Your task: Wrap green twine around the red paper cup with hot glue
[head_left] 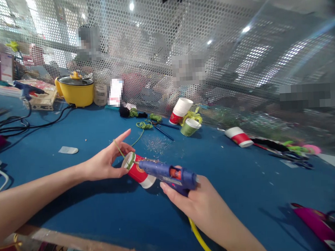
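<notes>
Tilted on its side above the blue table, a red and white paper cup (140,174) is held at its rim by my left hand (103,163), thumb in front and fingers behind. Green yarn (130,163) lies along the cup's end, and a strand passes over my left fingers. Another length runs back to a loose green yarn bundle (144,125). My right hand (201,204) is closed around the handle of a blue hot glue gun (161,170). Its nozzle points left and meets the cup near the yarn; whether it touches I cannot tell.
Stacked paper cups (180,110) and a green-wrapped cup (190,127) stand toward the back, near blue pens (164,133). Another cup (239,137) lies right. A yellow electric pot (77,92) and second glue gun (29,90) are back left. A perforated metal screen (146,40) rises behind.
</notes>
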The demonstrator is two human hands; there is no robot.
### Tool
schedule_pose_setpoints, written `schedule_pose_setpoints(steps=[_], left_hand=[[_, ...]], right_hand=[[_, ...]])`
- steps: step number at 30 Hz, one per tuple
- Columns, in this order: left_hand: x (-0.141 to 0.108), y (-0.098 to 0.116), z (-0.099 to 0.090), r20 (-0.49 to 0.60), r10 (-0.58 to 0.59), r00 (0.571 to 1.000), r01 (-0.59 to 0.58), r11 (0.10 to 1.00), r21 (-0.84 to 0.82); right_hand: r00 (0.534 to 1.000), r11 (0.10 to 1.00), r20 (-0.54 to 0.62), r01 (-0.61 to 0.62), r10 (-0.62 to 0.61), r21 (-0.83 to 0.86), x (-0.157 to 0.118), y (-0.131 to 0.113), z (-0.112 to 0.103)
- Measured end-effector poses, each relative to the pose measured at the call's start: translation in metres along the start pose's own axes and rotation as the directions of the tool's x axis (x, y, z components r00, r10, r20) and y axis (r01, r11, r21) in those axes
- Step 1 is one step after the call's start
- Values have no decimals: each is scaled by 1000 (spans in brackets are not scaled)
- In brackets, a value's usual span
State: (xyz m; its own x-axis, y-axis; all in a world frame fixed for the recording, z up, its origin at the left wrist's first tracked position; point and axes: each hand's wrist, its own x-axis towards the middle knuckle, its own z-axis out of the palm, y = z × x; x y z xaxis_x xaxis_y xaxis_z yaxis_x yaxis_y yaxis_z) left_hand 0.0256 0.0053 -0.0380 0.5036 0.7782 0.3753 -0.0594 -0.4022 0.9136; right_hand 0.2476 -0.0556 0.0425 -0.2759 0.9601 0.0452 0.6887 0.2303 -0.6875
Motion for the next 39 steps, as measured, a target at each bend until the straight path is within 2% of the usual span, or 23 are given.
schedule_pose_setpoints(steps=[5,11,24,34,39], left_hand=[[0,0,0,-17,7,1000,-6,1000,14],[1,0,0,-20,-15,1000,16,1000,14],[-1,1,0,4,24,1000,-25,1000,6],[-2,3,0,6,7,1000,-7,1000,1],[-2,0,0,-19,13,1000,-14,999,-35]], right_hand=[[999,999,34,-20,19,25,-1,-1,0],[997,1000,66,25,-25,-4,-3,7,4],[999,999,-21,50,-50,3,5,6,-2],[999,1000,-44,-1,1,17,13,8,0],[993,995,-79,-79,83,61,20,17,-7]])
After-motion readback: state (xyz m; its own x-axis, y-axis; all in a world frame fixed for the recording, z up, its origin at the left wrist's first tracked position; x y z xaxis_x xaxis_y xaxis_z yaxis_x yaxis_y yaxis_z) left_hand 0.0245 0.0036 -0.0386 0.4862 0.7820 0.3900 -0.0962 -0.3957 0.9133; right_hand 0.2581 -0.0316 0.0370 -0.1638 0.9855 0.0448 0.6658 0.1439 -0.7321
